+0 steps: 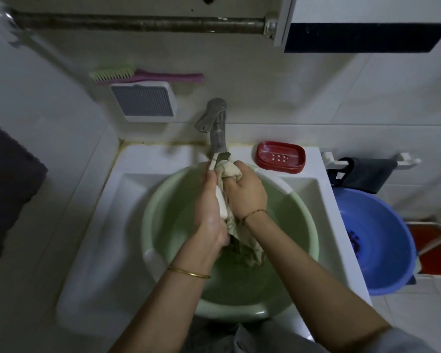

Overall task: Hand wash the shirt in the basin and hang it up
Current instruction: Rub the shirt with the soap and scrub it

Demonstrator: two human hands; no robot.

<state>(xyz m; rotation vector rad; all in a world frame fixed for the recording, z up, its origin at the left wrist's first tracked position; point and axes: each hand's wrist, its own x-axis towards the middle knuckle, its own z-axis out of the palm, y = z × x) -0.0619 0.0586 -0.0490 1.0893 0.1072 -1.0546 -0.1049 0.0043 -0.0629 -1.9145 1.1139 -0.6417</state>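
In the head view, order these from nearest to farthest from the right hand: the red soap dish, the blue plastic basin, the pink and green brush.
From the right hand:
1. Red soap dish, on the sink ledge just up and right.
2. Pink and green brush, on the wall, upper left.
3. Blue plastic basin, off the sink's right side.

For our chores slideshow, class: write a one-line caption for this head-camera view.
Both hands, left and right, grip a beige shirt over a green basin in the sink.
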